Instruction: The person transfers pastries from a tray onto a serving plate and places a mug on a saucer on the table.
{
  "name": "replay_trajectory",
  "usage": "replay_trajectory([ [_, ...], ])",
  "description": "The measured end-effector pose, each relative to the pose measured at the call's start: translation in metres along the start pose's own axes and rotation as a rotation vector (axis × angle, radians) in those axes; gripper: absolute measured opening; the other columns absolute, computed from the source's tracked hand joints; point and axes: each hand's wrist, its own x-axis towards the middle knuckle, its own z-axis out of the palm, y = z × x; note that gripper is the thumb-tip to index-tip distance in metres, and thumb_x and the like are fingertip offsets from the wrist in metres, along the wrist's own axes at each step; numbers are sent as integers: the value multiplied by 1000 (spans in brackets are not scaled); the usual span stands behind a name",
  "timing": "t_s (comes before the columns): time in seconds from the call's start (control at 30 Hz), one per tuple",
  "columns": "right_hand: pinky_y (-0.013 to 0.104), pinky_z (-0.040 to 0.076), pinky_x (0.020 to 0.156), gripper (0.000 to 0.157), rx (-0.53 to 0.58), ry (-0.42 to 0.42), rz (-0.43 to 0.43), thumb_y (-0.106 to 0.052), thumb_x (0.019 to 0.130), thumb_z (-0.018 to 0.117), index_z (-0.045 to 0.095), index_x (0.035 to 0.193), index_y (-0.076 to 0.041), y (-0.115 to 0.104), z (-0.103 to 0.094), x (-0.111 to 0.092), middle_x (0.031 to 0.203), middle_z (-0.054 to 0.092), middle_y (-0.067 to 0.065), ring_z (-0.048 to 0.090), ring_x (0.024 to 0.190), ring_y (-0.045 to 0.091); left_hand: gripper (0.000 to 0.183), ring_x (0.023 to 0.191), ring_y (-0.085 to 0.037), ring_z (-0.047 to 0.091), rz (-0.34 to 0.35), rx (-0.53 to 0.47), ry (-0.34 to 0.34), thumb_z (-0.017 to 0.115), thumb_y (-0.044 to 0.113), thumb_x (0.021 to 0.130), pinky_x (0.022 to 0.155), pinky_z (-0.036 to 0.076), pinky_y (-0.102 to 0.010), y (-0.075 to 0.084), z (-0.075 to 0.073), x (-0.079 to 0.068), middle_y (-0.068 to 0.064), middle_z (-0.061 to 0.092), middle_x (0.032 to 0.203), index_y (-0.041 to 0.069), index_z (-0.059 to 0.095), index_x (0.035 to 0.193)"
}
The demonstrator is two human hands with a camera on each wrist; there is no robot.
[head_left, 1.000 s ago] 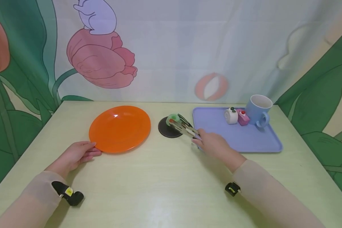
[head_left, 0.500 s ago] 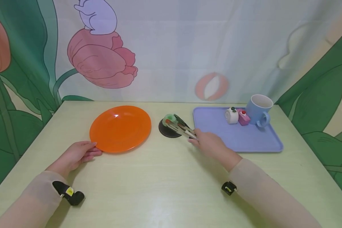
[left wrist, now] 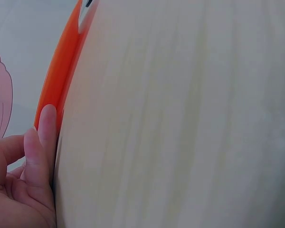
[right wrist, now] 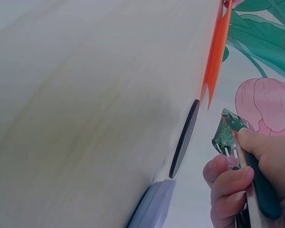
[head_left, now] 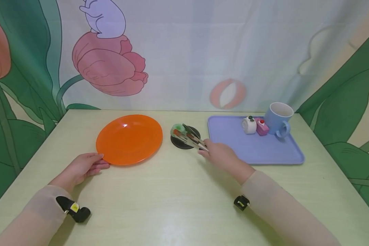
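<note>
On the left, my left hand (head_left: 85, 166) pinches the near-left rim of a round orange plate (head_left: 129, 140), thumb on top and fingers under the edge. My right hand (head_left: 219, 153) grips metal tongs (head_left: 193, 140) with a dark green handle (right wrist: 263, 192). Caught in the tips of the tongs is a small light-green piece (head_left: 177, 128), raised above the table in the right wrist view. From the head, this piece overlaps the left edge of a round black coaster (head_left: 184, 146). Its exact kind is unclear.
A lilac tray (head_left: 267, 152) lies right of the coaster. On it stand a white roll-cake toy (head_left: 249, 126), a pink cake-slice toy (head_left: 262, 127) and a blue mug (head_left: 275, 119). A printed cloth (head_left: 178, 51) hangs behind the table.
My right hand has moved left, carrying the tongs and the green piece from over the coaster's middle to its left edge. My left hand and the plate have stayed put.
</note>
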Motion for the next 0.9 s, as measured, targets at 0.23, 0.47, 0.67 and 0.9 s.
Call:
replay_trajectory([
  [0.23, 37, 46, 55, 44, 3, -12, 5, -42, 96, 47, 46, 119, -4, -5, 2, 3, 70, 55, 7, 56, 64, 24, 56, 85, -9, 67, 8, -10, -8, 43, 31, 100, 71, 50, -17, 0, 0, 0, 2, 69, 88, -5, 28, 140],
  [0.47, 44, 51, 69, 54, -7, -27, 18, -44, 96, 45, 42, 130, -3, -11, 4, 5, 86, 63, 13, 63, 80, 31, 57, 84, -9, 67, -1, -13, -2, 43, 32, 99, 71, 50, -17, -1, 0, 0, 2, 69, 88, -5, 29, 140],
  [0.67, 42, 51, 67, 53, -26, -26, 19, -46, 96, 45, 44, 128, -4, -15, 7, 8, 84, 63, 10, 63, 78, 28, 57, 84, -8, 67, 1, -11, -7, 43, 32, 100, 71, 50, -17, 0, 0, 0, 2, 69, 88, -5, 28, 140],
  [0.9, 39, 48, 57, 45, -39, -11, -8, -45, 95, 47, 46, 118, -6, -21, 7, 15, 69, 55, 5, 57, 62, 22, 56, 85, -8, 67, 8, -4, -13, 41, 32, 100, 71, 50, -18, -2, -1, 0, 2, 69, 89, -5, 28, 140],
])
